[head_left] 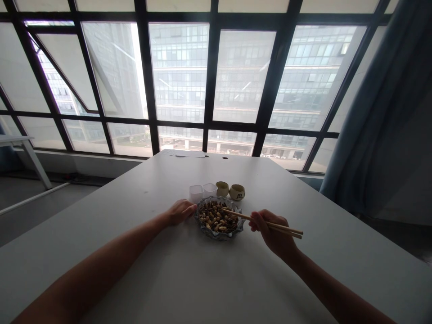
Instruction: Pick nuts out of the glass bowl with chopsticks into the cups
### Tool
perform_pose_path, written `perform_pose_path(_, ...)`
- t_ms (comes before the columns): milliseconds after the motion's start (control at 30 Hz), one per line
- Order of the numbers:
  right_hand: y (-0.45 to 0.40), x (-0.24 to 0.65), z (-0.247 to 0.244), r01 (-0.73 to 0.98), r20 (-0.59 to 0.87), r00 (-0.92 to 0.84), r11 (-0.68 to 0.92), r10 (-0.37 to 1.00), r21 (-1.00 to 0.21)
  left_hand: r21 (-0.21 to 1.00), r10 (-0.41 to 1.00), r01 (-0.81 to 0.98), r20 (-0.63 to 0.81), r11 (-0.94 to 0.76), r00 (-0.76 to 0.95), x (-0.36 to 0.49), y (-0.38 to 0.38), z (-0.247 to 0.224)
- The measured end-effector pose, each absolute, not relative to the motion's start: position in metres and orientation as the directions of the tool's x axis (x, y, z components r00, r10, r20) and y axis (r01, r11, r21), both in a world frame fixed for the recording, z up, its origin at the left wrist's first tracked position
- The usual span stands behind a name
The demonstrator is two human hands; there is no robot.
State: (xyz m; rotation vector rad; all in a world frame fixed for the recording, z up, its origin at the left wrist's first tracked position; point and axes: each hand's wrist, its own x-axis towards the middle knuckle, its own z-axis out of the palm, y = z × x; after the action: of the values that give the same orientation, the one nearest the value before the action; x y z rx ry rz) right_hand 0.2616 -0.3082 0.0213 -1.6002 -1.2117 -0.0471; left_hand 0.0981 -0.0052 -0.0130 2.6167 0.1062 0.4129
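Note:
A scalloped glass bowl (221,235) stands on the table, filled with a mix of pale-shelled nuts and dark seeds (218,218). My right hand (273,229) is closed around a pair of wooden chopsticks (285,228), whose tips reach over the bowl from the right into the nuts. My left hand (181,211) lies low at the bowl's left side, fingers extended and fingertips at its rim. Right behind the bowl stand two translucent plastic cups (196,193) and two small yellowish cups (237,192), one with a dark character on it.
The white table (162,279) runs away toward a wide window wall. Papers (184,153) and a small dark round object (225,158) lie at its far edge. A blue curtain (364,112) hangs at the right, and another white table (30,153) stands at the left.

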Motion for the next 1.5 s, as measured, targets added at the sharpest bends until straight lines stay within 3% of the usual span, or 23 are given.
perform_pose_path(333,-0.305,0.271,0.031,0.354,0.416,0.717,0.221,0.559,-0.909,0.394,0.1,-0.029,0.304,-0.919,0.947,0.099,-0.001,-0.018)
perform_pose_path(567,-0.305,0.273,0.035,0.13,0.262,0.771,0.259,0.581,-0.957,0.392,0.126,0.005,0.284,-0.92,0.95,0.098,-0.002,-0.017)
perform_pose_path(1167,-0.305,0.276,0.033,0.01,0.186,0.788,0.29,0.586,-0.957,0.39,0.156,0.046,0.256,-0.92,0.954,0.097,-0.005,-0.012)
perform_pose_path(1500,-0.305,0.275,0.033,0.076,0.239,0.788,0.295,0.568,-0.952,0.39,0.169,0.059,0.254,-0.919,0.952,0.098,-0.004,-0.015)
